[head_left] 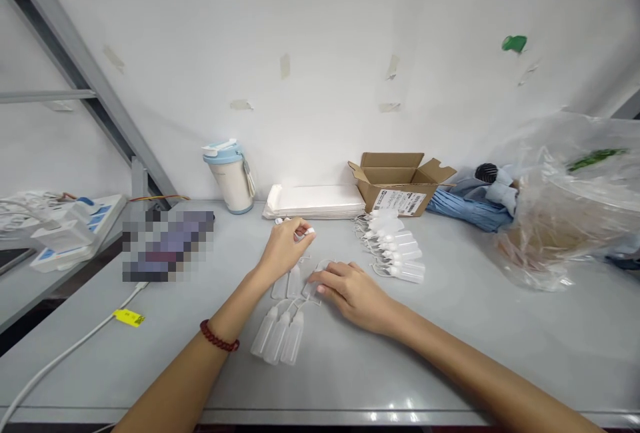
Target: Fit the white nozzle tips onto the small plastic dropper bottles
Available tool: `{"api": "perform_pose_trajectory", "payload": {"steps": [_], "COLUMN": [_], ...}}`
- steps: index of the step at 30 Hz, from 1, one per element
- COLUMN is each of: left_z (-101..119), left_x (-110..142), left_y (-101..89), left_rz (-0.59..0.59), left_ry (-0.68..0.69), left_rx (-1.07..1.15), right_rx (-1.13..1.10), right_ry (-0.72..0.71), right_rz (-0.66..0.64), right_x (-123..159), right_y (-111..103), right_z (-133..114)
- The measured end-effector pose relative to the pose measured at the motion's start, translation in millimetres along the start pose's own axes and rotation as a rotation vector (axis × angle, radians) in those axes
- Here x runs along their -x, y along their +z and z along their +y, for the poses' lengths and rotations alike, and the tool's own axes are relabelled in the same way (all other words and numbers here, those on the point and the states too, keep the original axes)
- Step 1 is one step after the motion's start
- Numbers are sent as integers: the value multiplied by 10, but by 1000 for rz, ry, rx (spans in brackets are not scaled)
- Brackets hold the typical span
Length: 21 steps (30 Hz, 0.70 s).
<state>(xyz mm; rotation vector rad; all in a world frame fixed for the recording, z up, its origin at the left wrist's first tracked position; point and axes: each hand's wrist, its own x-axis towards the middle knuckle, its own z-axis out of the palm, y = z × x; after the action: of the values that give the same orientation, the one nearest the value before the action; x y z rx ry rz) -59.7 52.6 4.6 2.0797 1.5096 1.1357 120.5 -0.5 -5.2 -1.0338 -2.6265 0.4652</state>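
My left hand (286, 246) is closed, its fingers curled around small white pieces that look like bottle caps (310, 231). Below it, two clear plastic squeeze bottles (293, 281) lie without visible caps. Thumb and fingertips of my right hand (355, 294) pinch another small clear bottle (311, 288), partly hidden by the fingers. Closer to me, three bottles with white nozzle tops and thin tethers (277, 336) lie side by side. To the right, several more capped bottles (403, 250) form a slanting row on the grey table (450, 353).
Behind the hands are a stack of white envelopes (315, 201), an open cardboard box (395, 186) and a blue-lidded cup (230, 180). A plastic bag (565, 206) and blue cloth (465, 210) stand right. At left are a blurred-out device (170, 246), its cable (75, 346) and power strips (80, 233).
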Motion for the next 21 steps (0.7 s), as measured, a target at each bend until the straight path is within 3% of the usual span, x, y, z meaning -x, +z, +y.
{"api": "perform_pose_trajectory", "payload": {"steps": [8, 16, 21], "left_z": [68, 61, 96], "left_x": [30, 48, 93], "left_y": [8, -5, -5], "left_rz": [-35, -66, -165], "left_ry": [-61, -157, -184], "left_rx": [54, 173, 249], "right_rx": [-58, -27, 16], "right_ry": [-38, 108, 114], "right_rz": [-18, 31, 68], "right_x": [19, 58, 117], "right_y": [13, -79, -80], "right_z": [-15, 168, 246]}}
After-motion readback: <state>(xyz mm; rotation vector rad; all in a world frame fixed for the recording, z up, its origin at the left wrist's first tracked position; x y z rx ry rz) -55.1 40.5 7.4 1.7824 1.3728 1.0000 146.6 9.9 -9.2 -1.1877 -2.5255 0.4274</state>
